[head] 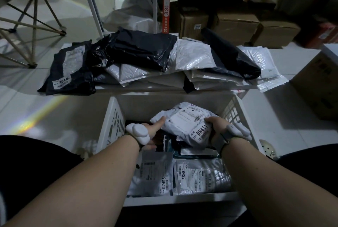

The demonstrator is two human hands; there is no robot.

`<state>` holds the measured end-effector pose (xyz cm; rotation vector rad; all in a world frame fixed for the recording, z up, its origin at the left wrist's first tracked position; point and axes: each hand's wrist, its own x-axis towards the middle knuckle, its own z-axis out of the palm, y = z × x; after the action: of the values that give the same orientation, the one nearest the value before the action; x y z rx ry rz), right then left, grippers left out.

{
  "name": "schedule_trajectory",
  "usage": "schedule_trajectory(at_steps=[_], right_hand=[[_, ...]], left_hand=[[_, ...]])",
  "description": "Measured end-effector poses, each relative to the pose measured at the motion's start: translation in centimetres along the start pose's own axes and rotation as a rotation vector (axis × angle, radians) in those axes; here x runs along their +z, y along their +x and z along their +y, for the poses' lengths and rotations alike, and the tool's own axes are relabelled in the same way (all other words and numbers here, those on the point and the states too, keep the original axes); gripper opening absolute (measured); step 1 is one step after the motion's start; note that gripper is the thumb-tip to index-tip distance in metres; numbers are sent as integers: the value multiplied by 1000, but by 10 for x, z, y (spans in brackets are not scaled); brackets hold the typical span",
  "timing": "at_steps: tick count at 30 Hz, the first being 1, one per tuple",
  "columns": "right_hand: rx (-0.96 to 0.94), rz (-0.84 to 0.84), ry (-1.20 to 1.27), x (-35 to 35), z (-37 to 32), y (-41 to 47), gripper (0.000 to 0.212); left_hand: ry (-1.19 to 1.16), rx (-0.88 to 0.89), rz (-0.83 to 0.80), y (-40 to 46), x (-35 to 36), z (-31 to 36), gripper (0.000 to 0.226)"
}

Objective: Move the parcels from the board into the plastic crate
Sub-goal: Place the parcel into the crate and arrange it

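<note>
A white plastic crate [111, 122] stands on the floor right in front of me. Both hands hold a white parcel [184, 126] labelled 08411 inside it. My left hand [155, 129] grips the parcel's left edge with the thumb on top. My right hand [215, 128] grips its right edge, fingers curled over the label. Two more white parcels, 07405 [155, 177] and 08423 [201, 175], lie flat at the crate's near end. Beyond the crate, a low board [164, 87] carries a pile of black parcels [131, 49] and white parcels [193, 56].
Cardboard boxes [236, 23] sit under metal shelving at the back, behind an orange upright [167, 1]. A large carton [318, 80] stands at the right. A wooden folding frame [31, 21] is at the far left. Pale tiled floor surrounds the crate.
</note>
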<state>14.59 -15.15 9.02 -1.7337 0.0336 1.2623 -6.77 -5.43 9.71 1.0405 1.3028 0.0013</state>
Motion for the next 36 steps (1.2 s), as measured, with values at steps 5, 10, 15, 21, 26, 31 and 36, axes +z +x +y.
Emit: schedule_trajectory(at_steps=[5, 10, 15, 21, 26, 31, 36], right_hand=[[58, -66, 157, 18, -1, -25, 25], [70, -106, 85, 23, 7, -34, 23], [49, 50, -181, -5, 14, -9, 57], [116, -117, -112, -23, 16, 1, 76], [90, -329, -19, -13, 12, -15, 59], [114, -318, -13, -7, 14, -17, 46], [1, -326, -7, -5, 18, -10, 39]], left_hand=[[-282, 68, -176, -8, 32, 4, 38], [-489, 202, -56, -12, 40, 8, 10], [-488, 194, -91, -17, 28, 11, 12], [-386, 121, -244, -23, 25, 11, 21], [-290, 159, -232, -18, 21, 16, 13], [-171, 199, -106, -7, 11, 12, 24], [-212, 202, -40, -1, 8, 12, 27]])
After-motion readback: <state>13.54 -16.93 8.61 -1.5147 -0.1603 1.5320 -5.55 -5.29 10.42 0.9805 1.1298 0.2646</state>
